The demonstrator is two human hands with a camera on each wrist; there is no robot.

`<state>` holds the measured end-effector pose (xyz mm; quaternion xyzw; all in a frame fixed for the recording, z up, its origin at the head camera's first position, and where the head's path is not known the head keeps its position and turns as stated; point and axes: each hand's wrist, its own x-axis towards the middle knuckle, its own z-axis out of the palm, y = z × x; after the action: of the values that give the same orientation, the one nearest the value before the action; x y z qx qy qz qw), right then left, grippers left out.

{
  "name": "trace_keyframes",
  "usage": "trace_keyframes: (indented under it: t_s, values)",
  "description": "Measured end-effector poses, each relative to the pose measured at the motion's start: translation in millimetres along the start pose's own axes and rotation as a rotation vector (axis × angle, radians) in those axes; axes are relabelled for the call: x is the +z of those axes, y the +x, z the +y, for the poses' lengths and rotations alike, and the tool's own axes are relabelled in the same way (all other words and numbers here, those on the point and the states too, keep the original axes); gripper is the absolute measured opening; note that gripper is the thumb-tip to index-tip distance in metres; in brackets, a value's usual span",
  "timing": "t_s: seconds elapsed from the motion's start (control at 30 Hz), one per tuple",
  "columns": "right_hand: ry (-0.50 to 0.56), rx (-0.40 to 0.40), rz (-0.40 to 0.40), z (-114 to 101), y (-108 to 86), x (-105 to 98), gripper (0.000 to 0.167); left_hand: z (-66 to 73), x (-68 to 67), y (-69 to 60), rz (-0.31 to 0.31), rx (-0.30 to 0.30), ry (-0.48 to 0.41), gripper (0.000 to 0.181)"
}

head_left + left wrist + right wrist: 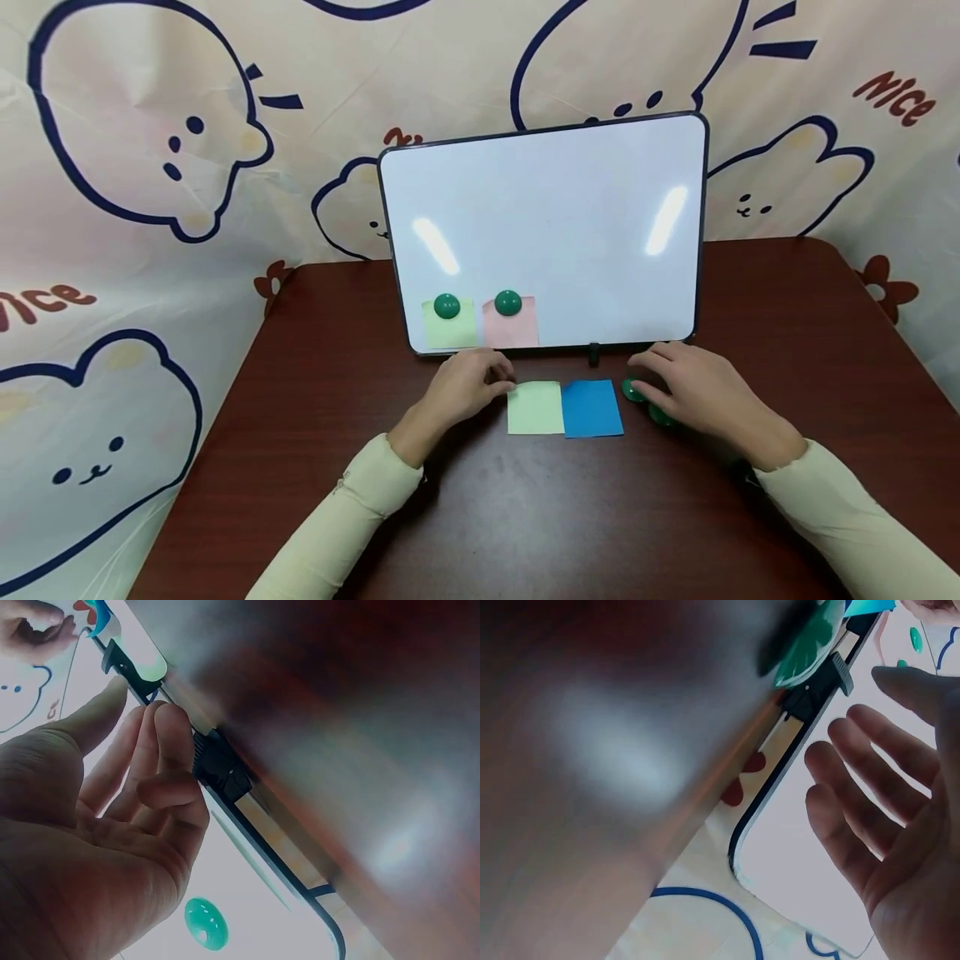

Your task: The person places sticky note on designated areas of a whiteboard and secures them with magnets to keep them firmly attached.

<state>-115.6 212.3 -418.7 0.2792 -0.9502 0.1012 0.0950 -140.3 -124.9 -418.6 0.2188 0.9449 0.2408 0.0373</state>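
Note:
My left hand (468,383) is by the upper left corner of a pale green sticky note (536,410) lying on the table. Its fingers are loosely bent, and the left wrist view shows nothing between them. Beside that note lies a blue sticky note (592,408). My right hand (693,387) is over two round green magnets (632,390) to the right of the notes, partly hiding them. In the right wrist view its relaxed fingers (847,787) hold nothing, and one magnet (810,649) shows at the top, apart from them.
A whiteboard (562,225) stands tilted behind the hands. At its lower left are a light green note (450,335) and a pink note (512,331), each under a green magnet. A small black foot (594,355) juts from its lower edge onto the brown table (525,517).

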Motion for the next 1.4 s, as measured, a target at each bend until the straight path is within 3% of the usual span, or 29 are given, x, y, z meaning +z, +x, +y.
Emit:
trace_keyframes:
  t_s: [0.47, 0.67, 0.97, 1.4]
  values:
    - [-0.031, -0.122, -0.091, 19.0, -23.6, -1.5, 0.048, 2.7, 3.0, 2.1, -0.093, -0.002, 0.056, 0.014]
    - [-0.034, -0.122, -0.116, 21.0, -25.6, -3.0, 0.048, 2.3, 4.9, 2.3, -0.105, 0.01, 0.066, 0.009]
    - [-0.023, -0.055, -0.195, 24.9, -25.2, -7.0, 0.045, 2.1, 2.1, 1.6, -0.009, 0.035, 0.07, 0.004]
    - [-0.018, -0.063, -0.188, 25.6, -24.8, -7.6, 0.038, 3.0, 1.3, -0.1, 0.088, 0.033, 0.041, 0.003]
